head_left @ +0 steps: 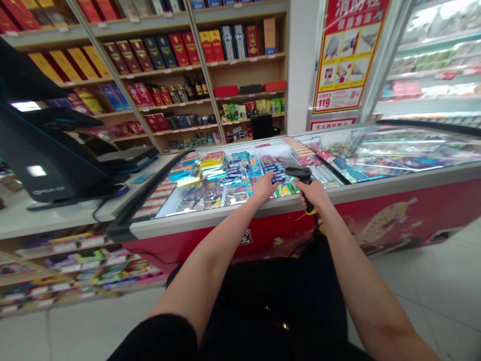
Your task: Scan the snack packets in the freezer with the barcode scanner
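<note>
My right hand (314,194) grips the handle of a black barcode scanner (298,172), whose head points left over the freezer's front edge. My left hand (265,186) is just left of the scanner, above the freezer top, with thumb and fingers closed around the end of a small dark blue packet (278,179). Several blue wrapped packets (240,168) lie in a spread beyond and left of this hand. Yellow packets (212,163) are beside them. Below my hands is the red and white chest freezer (210,228), with goods showing through its glass.
At left, a black checkout terminal (48,155) stands on a white counter (93,213), with shelves of small goods below. Shelves of boxed bottles (161,52) line the back. A glass-door cooler (436,75) is at right. The scanner's cable hangs down the freezer front.
</note>
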The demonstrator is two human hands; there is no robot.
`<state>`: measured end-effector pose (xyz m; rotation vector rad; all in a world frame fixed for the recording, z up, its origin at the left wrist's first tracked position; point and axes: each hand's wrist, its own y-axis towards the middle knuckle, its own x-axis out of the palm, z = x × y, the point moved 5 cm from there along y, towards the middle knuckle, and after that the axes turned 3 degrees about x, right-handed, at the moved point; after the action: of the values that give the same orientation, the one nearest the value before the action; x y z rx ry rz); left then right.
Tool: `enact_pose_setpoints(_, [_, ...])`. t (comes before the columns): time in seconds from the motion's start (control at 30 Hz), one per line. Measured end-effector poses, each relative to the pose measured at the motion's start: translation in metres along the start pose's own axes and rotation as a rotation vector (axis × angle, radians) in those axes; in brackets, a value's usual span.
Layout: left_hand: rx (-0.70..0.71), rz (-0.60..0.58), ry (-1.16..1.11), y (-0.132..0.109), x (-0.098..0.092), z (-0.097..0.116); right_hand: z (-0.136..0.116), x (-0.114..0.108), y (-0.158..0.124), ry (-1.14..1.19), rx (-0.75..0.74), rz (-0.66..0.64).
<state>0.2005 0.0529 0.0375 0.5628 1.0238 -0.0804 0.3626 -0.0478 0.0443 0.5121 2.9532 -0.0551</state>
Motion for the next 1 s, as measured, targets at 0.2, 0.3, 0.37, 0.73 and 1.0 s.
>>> enact_pose_setpoints(0.2, [0.054,0.035,0.134,0.013,0.007,0.007,0.012,-0.015,0.006,0.047,0.029,0.015])
enact_pose_setpoints(0.3, [0.049,0.074,0.208,0.014,0.008,0.008,0.019,-0.018,0.010,0.050,0.040,0.030])
enact_pose_setpoints(0.37, [0.054,0.093,0.211,0.013,0.007,0.007,0.022,-0.017,0.012,0.046,0.044,0.024])
enact_pose_setpoints(0.73, [-0.275,0.274,0.313,-0.004,-0.045,-0.070,0.011,0.010,0.005,0.014,0.025,-0.034])
enact_pose_setpoints(1.0, [-0.358,0.144,0.382,-0.030,-0.072,-0.115,0.004,0.051,0.000,-0.064,-0.010,-0.117])
